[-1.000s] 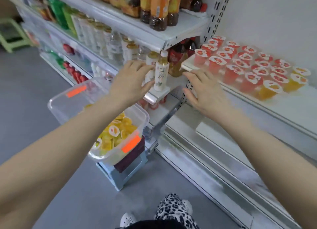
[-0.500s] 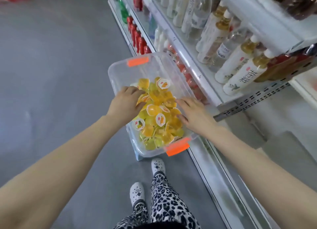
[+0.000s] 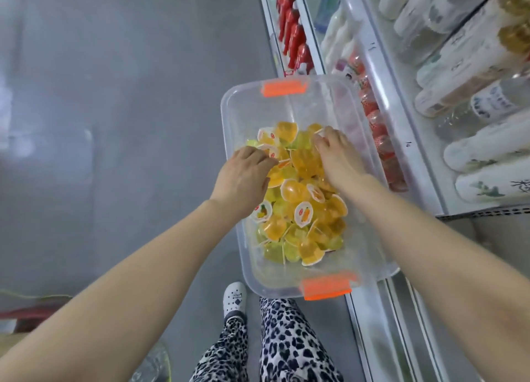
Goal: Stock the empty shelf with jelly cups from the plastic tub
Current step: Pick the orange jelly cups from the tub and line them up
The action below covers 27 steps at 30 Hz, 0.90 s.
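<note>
A clear tub [image 3: 315, 103] at the centre holds a heap of yellow and orange jelly cups [image 3: 301, 209]. The left hand [image 3: 243, 178] is at the heap's 9 o'clock and the right hand [image 3: 335, 158] at its 1 o'clock. The fingers of both hands curl into the cups, but I cannot tell whether they grip any. Bottles [image 3: 473, 75] stand at 2 o'clock.

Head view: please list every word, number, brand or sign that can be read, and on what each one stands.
No text can be read with certainty.
Labels on the shelf bottles: dark printing, too blurred.
Lids of the jelly cups: fruit pictures; any print too small.
Strap of the white shoe: dark mark, unreadable.
</note>
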### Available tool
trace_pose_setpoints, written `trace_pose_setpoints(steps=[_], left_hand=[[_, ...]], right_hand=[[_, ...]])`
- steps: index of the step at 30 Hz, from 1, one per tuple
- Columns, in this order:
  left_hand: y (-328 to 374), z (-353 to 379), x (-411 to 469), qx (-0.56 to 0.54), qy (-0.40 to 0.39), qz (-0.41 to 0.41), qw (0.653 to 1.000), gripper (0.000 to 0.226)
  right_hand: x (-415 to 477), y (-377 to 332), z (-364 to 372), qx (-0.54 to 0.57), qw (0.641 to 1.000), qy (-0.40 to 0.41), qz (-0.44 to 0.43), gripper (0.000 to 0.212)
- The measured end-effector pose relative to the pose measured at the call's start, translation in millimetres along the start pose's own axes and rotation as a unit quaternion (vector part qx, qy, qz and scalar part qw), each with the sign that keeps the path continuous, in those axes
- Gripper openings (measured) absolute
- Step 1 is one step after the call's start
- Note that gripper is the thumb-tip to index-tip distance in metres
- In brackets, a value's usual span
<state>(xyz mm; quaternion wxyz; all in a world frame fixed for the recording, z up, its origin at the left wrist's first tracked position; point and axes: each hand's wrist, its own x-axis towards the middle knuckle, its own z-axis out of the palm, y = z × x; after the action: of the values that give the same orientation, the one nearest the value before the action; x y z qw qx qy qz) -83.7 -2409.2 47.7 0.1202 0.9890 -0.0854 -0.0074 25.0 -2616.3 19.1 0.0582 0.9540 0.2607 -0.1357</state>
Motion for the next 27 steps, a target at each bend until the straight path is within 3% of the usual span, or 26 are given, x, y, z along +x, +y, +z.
trace_pose_setpoints(steps=[5,7,12,21,25,27], left_hand=[[-1.2,4.4,-0.8,0.012,0.0,0.0,1.0,0.036],[0.2,3.0,-0.6,0.02,-0.003,0.003,1.0,0.037],[8.2,-5.1,2.6,0.075,-0.072,0.011,0.995,0.049],[42.4,34.4,45.4,0.116,-0.24,0.07,0.961,0.063],[38.2,45.9,50.9,0.118,-0.252,0.064,0.958,0.06],[37.0,42.3,50.0,0.105,-0.241,0.066,0.963,0.056]], right_hand=[[11.1,-5.5,-1.4,-0.114,0.993,0.004,0.0,0.055],[4.4,-7.5,-6.4,-0.127,0.992,0.013,0.003,0.055],[-36.4,-2.7,-15.3,-0.058,0.996,0.066,0.007,0.056],[-108.3,-5.0,-5.3,0.023,0.997,0.065,0.027,0.053],[-113.2,-1.8,-3.6,0.081,0.992,0.093,0.029,0.03],[-113.3,-2.8,-4.0,0.092,0.99,0.099,0.034,0.029]])
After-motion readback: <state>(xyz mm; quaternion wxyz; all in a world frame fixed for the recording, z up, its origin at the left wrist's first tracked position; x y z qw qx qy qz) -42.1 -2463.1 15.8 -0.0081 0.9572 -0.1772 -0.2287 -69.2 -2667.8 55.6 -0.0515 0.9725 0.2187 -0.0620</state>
